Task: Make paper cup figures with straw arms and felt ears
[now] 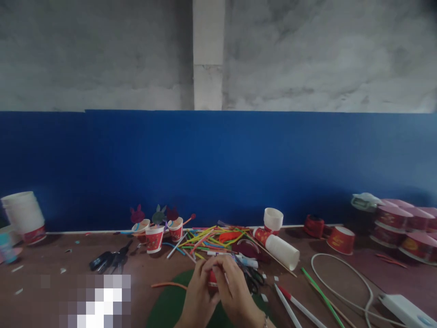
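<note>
Near the bottom centre, my left hand (199,294) and my right hand (235,288) close around a small red paper cup (212,278). Only a bit of its red side shows between the fingers; the rest is hidden. Beneath both hands lies a dark green round sheet (167,300). An orange straw (169,284) rests partly on that sheet, left of my left hand. Black-handled scissors (254,278) lie just right of my right hand.
Behind my hands spreads a pile of coloured straws (208,241). Paper cups with animal cutouts (154,239) stand left of it; a stack of cups (282,251) lies on the right. Pens (300,307), a white cable (341,256) and red tubs (392,216) occupy the right side.
</note>
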The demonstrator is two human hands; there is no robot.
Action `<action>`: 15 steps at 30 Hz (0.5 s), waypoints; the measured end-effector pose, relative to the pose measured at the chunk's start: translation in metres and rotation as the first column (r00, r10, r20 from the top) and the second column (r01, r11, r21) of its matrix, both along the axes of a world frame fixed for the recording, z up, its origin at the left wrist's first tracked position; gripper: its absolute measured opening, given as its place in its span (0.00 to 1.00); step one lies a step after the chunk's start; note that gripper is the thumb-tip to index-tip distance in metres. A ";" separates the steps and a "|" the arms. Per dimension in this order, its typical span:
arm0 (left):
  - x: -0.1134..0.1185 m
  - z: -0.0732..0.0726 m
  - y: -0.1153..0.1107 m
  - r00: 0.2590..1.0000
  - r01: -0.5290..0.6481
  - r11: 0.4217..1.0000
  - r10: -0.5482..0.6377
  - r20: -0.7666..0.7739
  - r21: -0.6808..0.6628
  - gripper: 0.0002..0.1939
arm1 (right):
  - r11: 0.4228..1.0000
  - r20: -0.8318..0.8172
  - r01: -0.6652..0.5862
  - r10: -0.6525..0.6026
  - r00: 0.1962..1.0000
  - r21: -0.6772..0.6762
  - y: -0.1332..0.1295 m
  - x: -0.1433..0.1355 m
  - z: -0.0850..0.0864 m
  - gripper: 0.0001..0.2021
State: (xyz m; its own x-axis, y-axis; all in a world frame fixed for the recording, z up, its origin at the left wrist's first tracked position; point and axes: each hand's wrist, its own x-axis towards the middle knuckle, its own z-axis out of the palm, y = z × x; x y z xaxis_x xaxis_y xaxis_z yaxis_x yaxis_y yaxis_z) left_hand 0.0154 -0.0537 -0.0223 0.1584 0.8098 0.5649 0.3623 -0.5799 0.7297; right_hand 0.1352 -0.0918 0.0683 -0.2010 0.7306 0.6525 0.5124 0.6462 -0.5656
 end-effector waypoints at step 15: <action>0.002 -0.009 0.004 0.958 -0.107 0.990 0.079 0.277 0.087 0.23 | 0.858 -0.394 0.108 -0.339 0.855 -0.502 0.027 0.024 -0.018 0.27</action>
State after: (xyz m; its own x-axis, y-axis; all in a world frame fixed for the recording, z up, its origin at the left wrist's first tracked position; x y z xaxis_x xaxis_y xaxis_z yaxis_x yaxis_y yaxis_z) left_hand 0.0172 -0.0499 -0.0310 -0.0857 0.7508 0.6549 0.2137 -0.6282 0.7481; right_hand 0.1588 -0.0644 0.0501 0.2388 0.9471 0.2145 0.2206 0.1622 -0.9618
